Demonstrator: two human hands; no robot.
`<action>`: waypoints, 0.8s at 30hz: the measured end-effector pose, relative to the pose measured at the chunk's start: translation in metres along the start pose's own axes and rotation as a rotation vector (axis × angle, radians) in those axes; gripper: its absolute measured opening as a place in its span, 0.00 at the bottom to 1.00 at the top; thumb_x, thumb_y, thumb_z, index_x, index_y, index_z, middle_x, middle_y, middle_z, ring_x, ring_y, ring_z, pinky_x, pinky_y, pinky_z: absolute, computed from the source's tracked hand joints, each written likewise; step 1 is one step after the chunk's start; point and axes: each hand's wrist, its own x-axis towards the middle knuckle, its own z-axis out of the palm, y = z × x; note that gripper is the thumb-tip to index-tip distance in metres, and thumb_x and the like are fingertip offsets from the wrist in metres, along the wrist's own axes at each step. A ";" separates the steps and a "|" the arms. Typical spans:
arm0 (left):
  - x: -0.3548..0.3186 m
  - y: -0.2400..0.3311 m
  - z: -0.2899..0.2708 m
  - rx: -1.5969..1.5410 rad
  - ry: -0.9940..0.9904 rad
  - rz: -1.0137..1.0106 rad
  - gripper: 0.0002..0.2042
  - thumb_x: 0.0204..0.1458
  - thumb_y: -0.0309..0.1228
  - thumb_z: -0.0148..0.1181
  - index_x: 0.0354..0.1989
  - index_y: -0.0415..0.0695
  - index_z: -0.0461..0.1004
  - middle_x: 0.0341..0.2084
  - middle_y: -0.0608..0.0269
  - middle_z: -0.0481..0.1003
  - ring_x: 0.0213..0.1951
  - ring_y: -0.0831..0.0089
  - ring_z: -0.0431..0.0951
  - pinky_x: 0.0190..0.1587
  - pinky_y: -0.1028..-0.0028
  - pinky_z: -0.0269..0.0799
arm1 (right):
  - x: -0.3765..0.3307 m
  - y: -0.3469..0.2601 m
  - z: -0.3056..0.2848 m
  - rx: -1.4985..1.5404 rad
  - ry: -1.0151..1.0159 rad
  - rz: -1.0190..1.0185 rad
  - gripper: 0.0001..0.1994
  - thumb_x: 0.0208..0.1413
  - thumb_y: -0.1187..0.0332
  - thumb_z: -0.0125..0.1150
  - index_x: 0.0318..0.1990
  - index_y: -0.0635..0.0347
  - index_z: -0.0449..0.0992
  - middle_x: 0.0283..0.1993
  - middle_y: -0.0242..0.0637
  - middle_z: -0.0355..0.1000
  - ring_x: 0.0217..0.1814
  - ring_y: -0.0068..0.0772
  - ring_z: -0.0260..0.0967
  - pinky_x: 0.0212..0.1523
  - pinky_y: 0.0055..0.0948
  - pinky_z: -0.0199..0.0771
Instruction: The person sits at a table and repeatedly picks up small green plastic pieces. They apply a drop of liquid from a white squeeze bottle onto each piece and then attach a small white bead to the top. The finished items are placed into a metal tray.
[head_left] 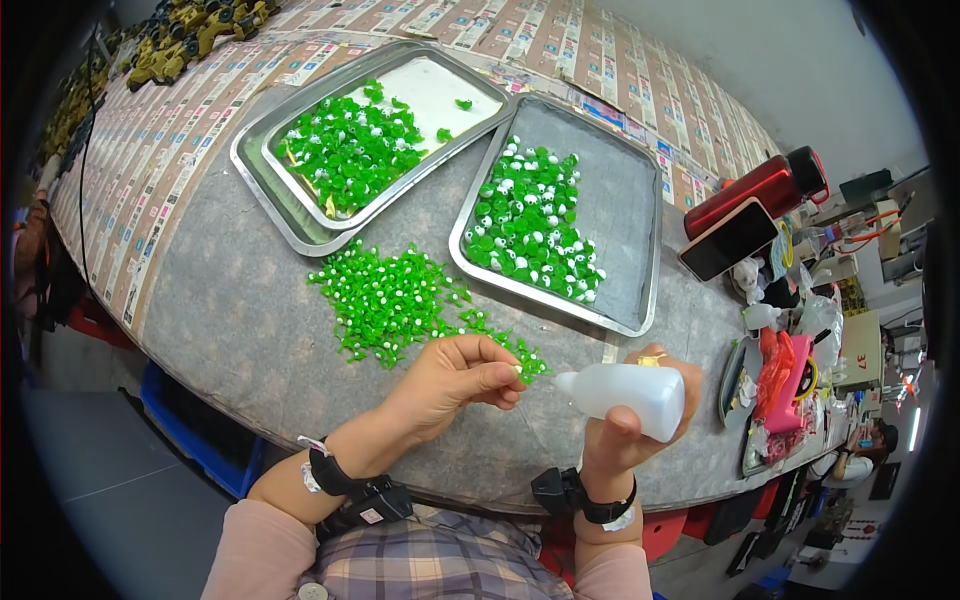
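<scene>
Near the front of the table, my left hand [447, 385] pinches a tiny piece with a pale tip, mostly hidden by thumb and forefinger. My right hand [612, 445] is wrapped round a translucent white squeeze bottle [632, 392], tipped so its nozzle points left toward that piece. A gap separates nozzle and fingers. Just beyond my left hand spreads a loose pile of small green pieces with white dots [385, 300]. Farther off, a metal tray [655, 260] holds round green and white eyeball-like pieces [530, 215]. Similar green and white pieces [355, 150] fill part of a white-lined tray.
The white-lined tray sits in a larger metal tray [245, 165] at the far left. A phone [728, 240] leans against a red flask [745, 195] on the right. Beyond lie a pink object [790, 385] and plastic bags. A blue crate [185, 410] stands below the table's left edge.
</scene>
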 end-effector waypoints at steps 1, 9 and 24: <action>0.000 0.000 0.000 0.001 0.000 -0.004 0.06 0.44 0.28 0.56 0.28 0.40 0.69 0.22 0.59 0.72 0.24 0.74 0.73 0.29 0.75 0.71 | 0.000 -0.001 -0.001 0.017 0.031 0.043 0.29 0.31 0.47 0.65 0.32 0.62 0.63 0.26 0.31 0.57 0.25 0.27 0.56 0.28 0.27 0.58; -0.001 0.001 -0.001 -0.004 -0.021 -0.012 0.05 0.46 0.28 0.54 0.29 0.40 0.70 0.23 0.61 0.73 0.25 0.76 0.73 0.30 0.77 0.71 | 0.003 -0.004 0.004 0.007 0.135 0.078 0.31 0.32 0.43 0.62 0.32 0.64 0.62 0.26 0.31 0.56 0.26 0.27 0.56 0.29 0.28 0.59; -0.002 -0.003 0.003 0.272 0.051 0.279 0.06 0.44 0.22 0.54 0.32 0.37 0.70 0.27 0.64 0.72 0.30 0.81 0.71 0.33 0.83 0.68 | 0.004 -0.002 0.002 -0.099 0.106 0.119 0.32 0.36 0.37 0.53 0.28 0.62 0.56 0.25 0.31 0.51 0.24 0.22 0.54 0.25 0.20 0.58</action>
